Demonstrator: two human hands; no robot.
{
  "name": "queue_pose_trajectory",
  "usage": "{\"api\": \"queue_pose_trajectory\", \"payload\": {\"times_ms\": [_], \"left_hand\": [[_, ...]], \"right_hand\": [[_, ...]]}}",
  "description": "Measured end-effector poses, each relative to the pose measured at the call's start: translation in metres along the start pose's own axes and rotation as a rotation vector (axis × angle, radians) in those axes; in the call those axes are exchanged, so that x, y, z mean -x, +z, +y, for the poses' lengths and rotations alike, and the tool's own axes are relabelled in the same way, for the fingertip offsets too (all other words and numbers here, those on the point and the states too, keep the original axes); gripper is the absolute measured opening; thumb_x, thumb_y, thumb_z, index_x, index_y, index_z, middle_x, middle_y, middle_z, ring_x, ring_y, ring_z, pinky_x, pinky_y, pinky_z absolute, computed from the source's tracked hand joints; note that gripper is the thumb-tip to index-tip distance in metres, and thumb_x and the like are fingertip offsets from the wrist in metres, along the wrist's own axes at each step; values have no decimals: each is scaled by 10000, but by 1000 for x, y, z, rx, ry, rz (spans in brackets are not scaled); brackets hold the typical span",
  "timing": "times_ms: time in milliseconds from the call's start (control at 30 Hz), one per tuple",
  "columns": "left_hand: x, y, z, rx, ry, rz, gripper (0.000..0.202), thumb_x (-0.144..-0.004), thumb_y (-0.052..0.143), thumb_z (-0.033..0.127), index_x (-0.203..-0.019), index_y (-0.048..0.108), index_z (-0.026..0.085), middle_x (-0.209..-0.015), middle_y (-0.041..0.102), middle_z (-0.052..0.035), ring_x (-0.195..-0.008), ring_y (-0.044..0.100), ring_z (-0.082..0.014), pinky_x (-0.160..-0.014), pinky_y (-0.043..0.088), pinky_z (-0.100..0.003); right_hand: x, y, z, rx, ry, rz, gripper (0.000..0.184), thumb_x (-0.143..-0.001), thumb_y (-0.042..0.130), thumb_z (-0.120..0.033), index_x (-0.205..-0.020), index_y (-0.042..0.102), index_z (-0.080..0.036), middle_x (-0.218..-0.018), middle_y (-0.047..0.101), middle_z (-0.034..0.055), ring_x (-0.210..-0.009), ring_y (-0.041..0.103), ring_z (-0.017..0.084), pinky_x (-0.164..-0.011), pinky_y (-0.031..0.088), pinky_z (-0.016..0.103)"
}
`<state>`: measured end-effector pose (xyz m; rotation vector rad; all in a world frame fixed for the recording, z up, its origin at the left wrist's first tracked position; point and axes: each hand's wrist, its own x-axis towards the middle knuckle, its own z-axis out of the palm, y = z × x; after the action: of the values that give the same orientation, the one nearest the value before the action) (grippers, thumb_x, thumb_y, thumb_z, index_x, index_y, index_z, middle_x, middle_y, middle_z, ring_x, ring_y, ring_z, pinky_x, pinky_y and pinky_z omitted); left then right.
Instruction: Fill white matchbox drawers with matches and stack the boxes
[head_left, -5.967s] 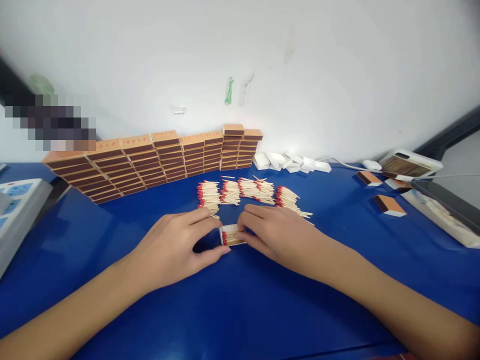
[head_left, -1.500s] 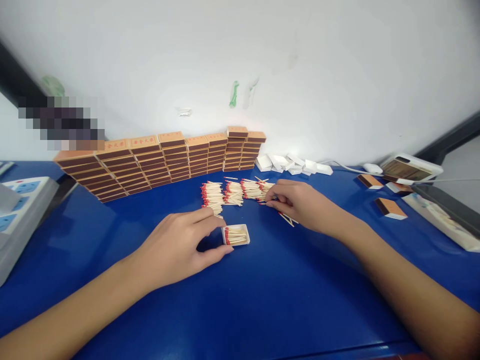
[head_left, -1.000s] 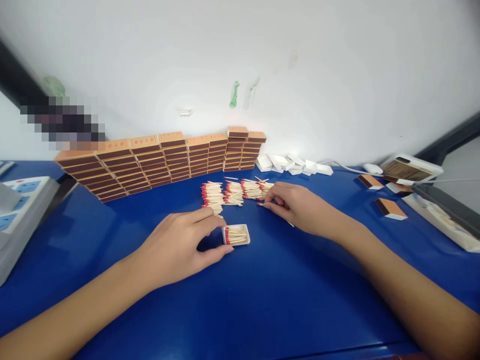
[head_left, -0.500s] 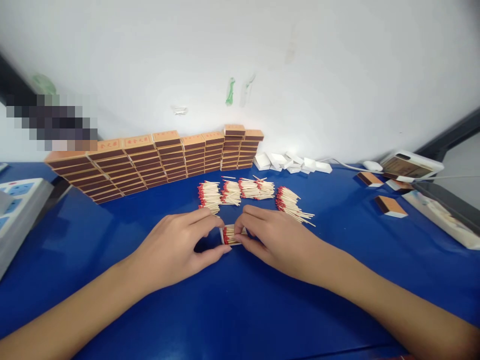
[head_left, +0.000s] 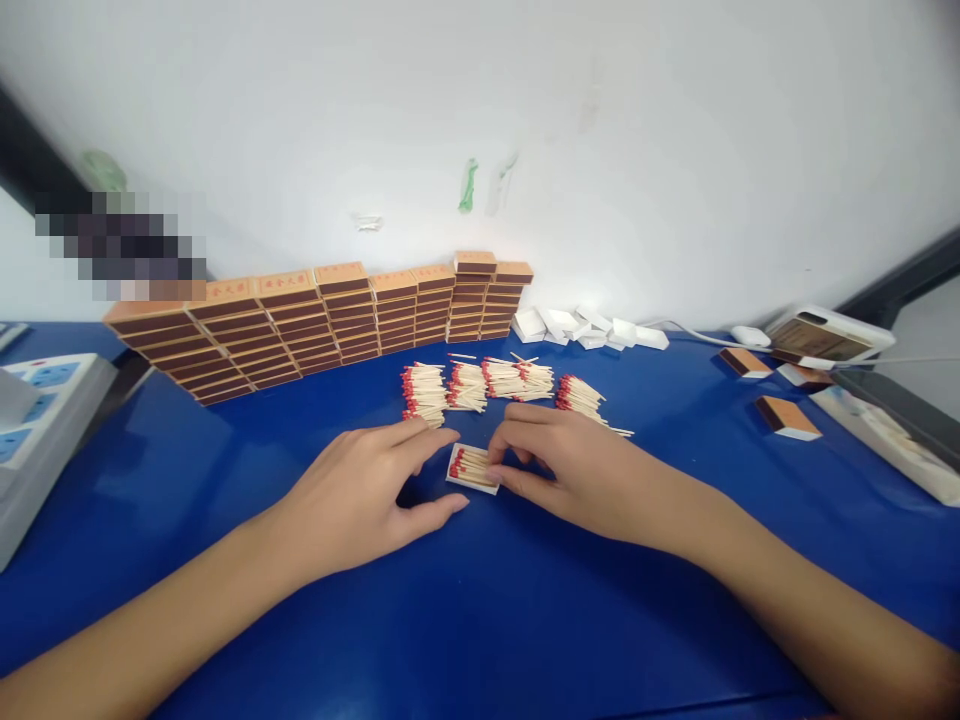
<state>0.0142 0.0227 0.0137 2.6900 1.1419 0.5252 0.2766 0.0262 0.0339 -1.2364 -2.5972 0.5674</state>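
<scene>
A pale wall (head_left: 675, 150), marked with a streak of green (head_left: 468, 186), rises behind the back edge of a blue table (head_left: 480, 610). Stacked matchboxes (head_left: 352, 325) run along the left half of that edge, their orange tops and dark striking sides showing. Just right of them, against the wall, lies a heap of white trays (head_left: 592, 328).

Nearer the middle of the table, loose matches sit in piles (head_left: 425, 392), most of the red heads to the left; the last pile on the right (head_left: 580, 396) stands a little apart, just beyond the right hand. In front of them lies one tray (head_left: 472, 484), open side up and slightly askew, with matches (head_left: 469, 466) lengthwise inside.

The person's left hand (head_left: 360, 478) is at the tray's left end, thumb and forefinger spread wide and seemingly clear of its walls. The right hand (head_left: 574, 465) has its thumb and forefinger drawn close together at the tray's right end; whether they pinch matches, grip the wall or merely rest there cannot be told.

A power strip (head_left: 56, 400) lies toward the table's left edge. Toward the back right corner are loose boxes (head_left: 789, 417), a white device (head_left: 829, 333) and a cable (head_left: 694, 333).
</scene>
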Motion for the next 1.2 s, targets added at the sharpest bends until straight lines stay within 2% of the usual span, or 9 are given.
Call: {"api": "queue_pose_trajectory", "payload": {"times_ms": [133,367,533,700,800,967,1200], "left_hand": [[-1,1,0,15,-29,-34,345,-1006,672,408,-1311,691,248,-915,699,5,-735,663,-159,-632,481,-280],[-3,3,0,23,-36,-50,405,-1021,640,432,-1371,667,229,-922,712,-13,-742,665,-165,-652,487,-286],[-2,1,-1,39,-44,-65,293,-1022,631,401,-1267,695,253,-926,692,-3,-746,649,-156,-639,460,-276],[-2,0,0,76,-49,-54,260,-1000,660,413,-1199,706,253,-865,648,17,-690,608,-140,-605,430,-266],[-2,0,1,73,-54,-51,255,-989,677,422,-1167,709,242,-855,640,19,-682,598,-140,-606,425,-273],[0,-1,3,81,-56,-54,228,-983,686,397,-1149,701,242,-866,642,18,-691,605,-141,-620,440,-272],[1,-2,2,59,-51,-71,229,-986,680,398,-1154,690,244,-887,647,13,-715,620,-155,-625,440,-284]], "right_hand": [[-2,0,-2,-21,1,4,139,-1054,606,-261,-952,683,-208,-1002,691,41,-845,646,182,-723,468,322],[-5,5,-5,-28,4,44,145,-1044,597,-243,-913,639,-197,-987,682,47,-774,611,161,-661,435,299],[-6,8,-2,-27,-19,65,144,-1048,622,-283,-934,661,-204,-961,682,38,-776,604,160,-666,412,296],[-19,6,13,7,49,267,146,-1024,665,-308,-916,675,-210,-798,624,3,-715,554,160,-653,376,298],[-32,11,20,41,66,339,115,-988,701,-284,-912,670,-204,-785,610,1,-720,543,163,-662,369,298],[-46,23,24,101,58,329,75,-979,678,-221,-914,650,-195,-818,615,14,-743,537,170,-666,356,298],[-42,21,26,85,62,307,99,-989,645,-208,-891,658,-200,-777,600,10,-711,532,167,-651,359,295]]}}
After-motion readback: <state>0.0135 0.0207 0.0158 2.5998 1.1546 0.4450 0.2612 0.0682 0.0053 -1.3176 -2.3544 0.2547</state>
